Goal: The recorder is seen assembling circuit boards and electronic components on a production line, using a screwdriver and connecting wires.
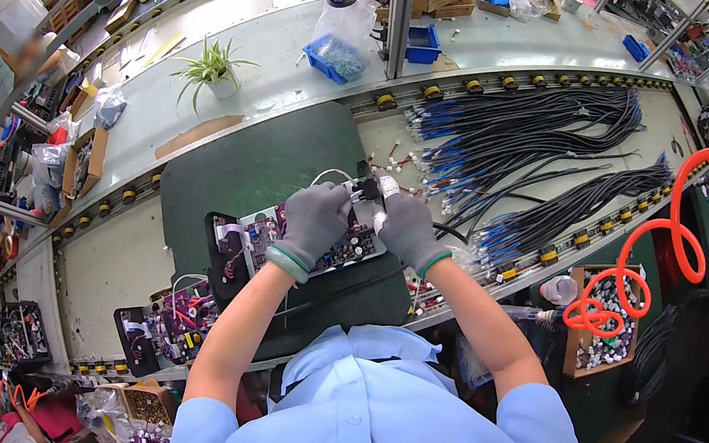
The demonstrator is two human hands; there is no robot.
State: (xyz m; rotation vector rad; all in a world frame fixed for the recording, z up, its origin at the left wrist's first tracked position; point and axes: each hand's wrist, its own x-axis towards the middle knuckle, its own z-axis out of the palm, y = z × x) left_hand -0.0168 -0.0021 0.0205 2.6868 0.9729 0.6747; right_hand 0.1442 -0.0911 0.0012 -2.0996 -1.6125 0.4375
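Note:
An open electronic unit [349,254], with purple circuit boards in a pale frame and a black end piece [225,258], lies aslant on a dark green mat [231,167]. Over its middle and far side reaches my left hand [314,222] in a grey glove, fingers bent together near a white cable [331,174]. My right hand [412,234], also gloved, is at the unit's right end, its white-tipped fingers closed about a small black part [368,189]. The exact grip of the left fingertips is hidden.
A second unit [176,318] lies at the near left. Bundles of black cables [532,129] spread along the roller conveyor on the right. An orange coiled hose [695,215] hangs above a box of small parts [603,327]. A potted plant [214,75] and blue bins [424,44] stand beyond.

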